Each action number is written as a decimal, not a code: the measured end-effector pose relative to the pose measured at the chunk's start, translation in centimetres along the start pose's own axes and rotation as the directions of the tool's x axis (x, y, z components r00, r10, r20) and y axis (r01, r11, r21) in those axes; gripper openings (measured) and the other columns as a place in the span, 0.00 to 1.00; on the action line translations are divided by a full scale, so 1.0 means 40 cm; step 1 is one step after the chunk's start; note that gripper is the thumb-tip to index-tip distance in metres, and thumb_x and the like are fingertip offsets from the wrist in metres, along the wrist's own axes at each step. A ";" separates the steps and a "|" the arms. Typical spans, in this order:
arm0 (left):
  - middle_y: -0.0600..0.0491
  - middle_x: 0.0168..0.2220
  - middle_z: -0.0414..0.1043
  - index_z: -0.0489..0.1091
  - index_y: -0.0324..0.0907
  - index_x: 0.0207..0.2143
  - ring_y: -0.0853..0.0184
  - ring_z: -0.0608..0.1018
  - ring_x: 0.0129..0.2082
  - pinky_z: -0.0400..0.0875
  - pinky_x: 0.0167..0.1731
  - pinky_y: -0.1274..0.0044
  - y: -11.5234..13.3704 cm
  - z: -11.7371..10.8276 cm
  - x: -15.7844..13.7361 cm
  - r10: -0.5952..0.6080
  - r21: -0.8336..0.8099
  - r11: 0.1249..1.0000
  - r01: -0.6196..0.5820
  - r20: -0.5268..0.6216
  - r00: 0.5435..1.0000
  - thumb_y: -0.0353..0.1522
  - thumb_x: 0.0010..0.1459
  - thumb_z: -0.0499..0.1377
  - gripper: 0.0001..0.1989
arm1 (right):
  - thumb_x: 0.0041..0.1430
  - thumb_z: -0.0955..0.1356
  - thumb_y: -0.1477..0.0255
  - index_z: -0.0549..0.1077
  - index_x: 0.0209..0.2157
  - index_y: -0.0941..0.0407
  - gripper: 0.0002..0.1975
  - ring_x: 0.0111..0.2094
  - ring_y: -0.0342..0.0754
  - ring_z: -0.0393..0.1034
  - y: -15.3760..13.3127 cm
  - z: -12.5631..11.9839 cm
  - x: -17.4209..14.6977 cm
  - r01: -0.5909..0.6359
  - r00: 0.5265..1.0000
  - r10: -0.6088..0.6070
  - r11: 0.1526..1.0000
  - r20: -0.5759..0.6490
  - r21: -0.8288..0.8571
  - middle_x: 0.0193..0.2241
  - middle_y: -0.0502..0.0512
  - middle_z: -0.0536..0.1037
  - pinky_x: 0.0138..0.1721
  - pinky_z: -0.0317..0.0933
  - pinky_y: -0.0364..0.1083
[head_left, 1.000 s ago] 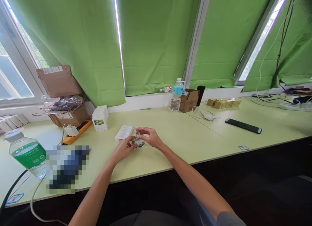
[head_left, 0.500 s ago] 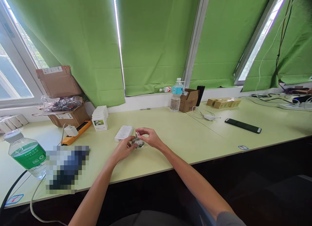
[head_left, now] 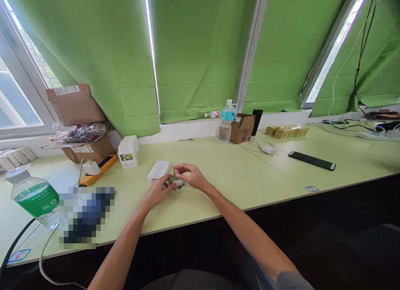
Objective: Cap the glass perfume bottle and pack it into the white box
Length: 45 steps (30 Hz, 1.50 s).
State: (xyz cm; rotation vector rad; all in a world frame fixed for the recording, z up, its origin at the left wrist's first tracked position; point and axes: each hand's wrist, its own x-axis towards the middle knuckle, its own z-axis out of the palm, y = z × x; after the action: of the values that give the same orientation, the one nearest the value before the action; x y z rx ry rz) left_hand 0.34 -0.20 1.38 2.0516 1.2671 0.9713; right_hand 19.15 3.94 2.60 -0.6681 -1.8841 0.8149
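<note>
A small clear glass bottle (head_left: 178, 183) with a narrow shiny neck, like a perfume bottle, stands upright on the table. My left hand (head_left: 158, 191) is closed around its body from the left. The fingers of my right hand (head_left: 193, 176) pinch the neck at the top. What exactly lies between the right fingertips is partly hidden. Just behind my left hand lies a flat white printed box (head_left: 159, 171).
On the pale table (head_left: 206, 198), small white boxes (head_left: 128, 151) and an orange power strip (head_left: 98, 171) stand left. A green-labelled water bottle (head_left: 36, 198) is nearer. Rightward are a blue-labelled bottle (head_left: 225, 125), a brown carton (head_left: 243, 128), a charger (head_left: 268, 150) and a black phone (head_left: 311, 161).
</note>
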 end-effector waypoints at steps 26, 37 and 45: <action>0.51 0.34 0.72 0.70 0.43 0.46 0.67 0.74 0.27 0.69 0.27 0.75 0.006 0.000 -0.003 -0.008 0.013 1.000 0.008 -0.023 1.000 0.44 0.57 0.54 0.19 | 0.51 0.71 0.69 0.75 0.40 0.56 0.13 0.36 0.48 0.74 0.007 0.002 -0.002 -0.032 0.999 0.032 0.999 -0.001 -0.012 0.37 0.54 0.78 0.44 0.68 0.50; 0.51 0.37 0.73 0.70 0.44 0.47 0.66 0.75 0.29 0.70 0.31 0.74 0.003 -0.002 -0.003 -0.002 0.012 1.000 0.002 -0.006 1.000 0.43 0.58 0.54 0.19 | 0.52 0.72 0.69 0.75 0.43 0.56 0.16 0.38 0.48 0.74 0.013 -0.001 0.000 -0.058 0.998 0.057 0.998 0.008 0.005 0.38 0.55 0.79 0.44 0.68 0.49; 0.50 0.38 0.74 0.70 0.43 0.47 0.65 0.75 0.31 0.68 0.33 0.74 0.003 -0.001 0.001 -0.028 -0.022 0.999 0.027 -0.016 0.999 0.47 0.58 0.53 0.22 | 0.59 0.67 0.63 0.76 0.42 0.56 0.14 0.40 0.49 0.74 0.014 0.001 0.005 -0.097 0.995 0.098 0.993 -0.008 0.074 0.39 0.56 0.79 0.44 0.67 0.48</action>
State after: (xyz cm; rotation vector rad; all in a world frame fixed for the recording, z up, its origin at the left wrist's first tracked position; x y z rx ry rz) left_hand 0.37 -0.20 1.50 2.0087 1.2845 0.9866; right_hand 19.08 4.43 2.26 -0.7214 -1.8133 0.9366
